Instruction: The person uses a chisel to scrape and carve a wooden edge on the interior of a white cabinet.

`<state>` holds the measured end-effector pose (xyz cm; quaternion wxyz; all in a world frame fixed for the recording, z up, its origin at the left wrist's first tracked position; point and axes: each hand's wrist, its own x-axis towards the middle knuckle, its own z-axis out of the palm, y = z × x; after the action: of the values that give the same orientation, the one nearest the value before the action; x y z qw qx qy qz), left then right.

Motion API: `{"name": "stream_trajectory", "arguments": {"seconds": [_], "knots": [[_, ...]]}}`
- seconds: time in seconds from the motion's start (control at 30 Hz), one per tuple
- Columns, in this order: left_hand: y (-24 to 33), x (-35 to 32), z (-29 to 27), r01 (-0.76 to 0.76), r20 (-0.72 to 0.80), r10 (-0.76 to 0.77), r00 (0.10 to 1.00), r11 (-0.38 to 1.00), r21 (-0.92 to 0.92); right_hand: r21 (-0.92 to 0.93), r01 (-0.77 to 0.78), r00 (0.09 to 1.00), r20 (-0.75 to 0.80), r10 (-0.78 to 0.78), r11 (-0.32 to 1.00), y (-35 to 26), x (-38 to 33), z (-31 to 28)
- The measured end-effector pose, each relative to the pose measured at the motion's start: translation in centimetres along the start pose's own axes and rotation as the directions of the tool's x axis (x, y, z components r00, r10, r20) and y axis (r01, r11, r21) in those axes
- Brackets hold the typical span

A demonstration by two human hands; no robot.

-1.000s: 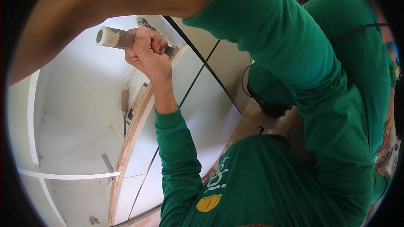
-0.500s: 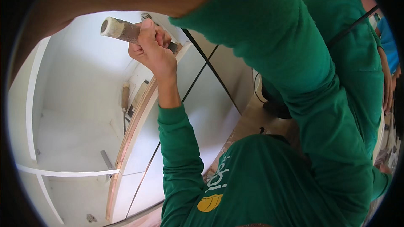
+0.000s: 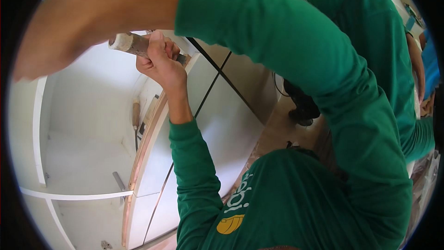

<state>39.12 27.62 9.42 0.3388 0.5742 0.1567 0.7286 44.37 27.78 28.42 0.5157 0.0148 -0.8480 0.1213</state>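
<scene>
My left hand (image 3: 164, 62) is wrapped round the worn wooden handle of a chisel (image 3: 132, 44), thumb along the near side. The pale butt end of the handle points left. A short piece of the dark metal blade shows past my fingers, at the wood-edged rim (image 3: 152, 125) of a white cabinet; the tip is hard to make out. My right forearm crosses above from the right, sleeve pushed up. At the far left, my right hand (image 3: 30, 67) is blurred and cut by the dark picture edge, so its fingers and anything in them cannot be seen.
Inside the white cabinet (image 3: 83, 111) lie a wooden-handled tool (image 3: 136, 113) with a thin shank, a dark flat tool (image 3: 149, 113) and a grey metal bar (image 3: 119, 180). A white divider (image 3: 78, 196) crosses it. At right stands another person in green (image 3: 370, 41); farther right shows a blue sleeve (image 3: 431, 65).
My right forearm has swung down on the left, bringing part of the blurred hand into view. My left hand keeps its grip on the chisel and sits slightly lower in the picture.
</scene>
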Motion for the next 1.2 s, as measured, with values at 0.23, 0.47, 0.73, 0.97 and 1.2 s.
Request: {"name": "stream_trajectory", "arguments": {"seconds": [0.23, 0.47, 0.73, 0.97, 1.2], "knots": [[-0.4, -0.6, 0.2, 0.033, -0.009, -0.033, 0.999, 0.999, 0.001, -0.127, -0.384, 0.923, -0.092, 0.375, 0.915, -0.4, -0.7, 1.3], [-0.8, 0.4, 0.7, 0.023, 0.069, -0.021, 0.997, 0.999, -0.027, -0.104, -0.360, 0.932, -0.087, 0.352, 0.927, -0.7, -0.1, -0.4], [-0.4, 0.1, 0.6, 0.032, 0.052, -0.031, 0.998, 0.999, -0.017, -0.171, -0.464, 0.886, -0.076, 0.458, 0.869, -2.9, -0.5, -0.5], [-0.1, 0.3, 1.0, 0.044, 0.058, -0.042, 0.997, 0.998, -0.041, -0.460, 0.041, 0.998, -0.028, -0.060, 0.887, -1.4, 2.7, -1.3], [-0.7, 0.2, 0.2, 0.086, 0.052, -0.084, 0.995, 0.996, -0.018, -0.058, -0.247, 0.959, -0.154, 0.236, 0.967, -2.6, 0.8, -0.9]]}}
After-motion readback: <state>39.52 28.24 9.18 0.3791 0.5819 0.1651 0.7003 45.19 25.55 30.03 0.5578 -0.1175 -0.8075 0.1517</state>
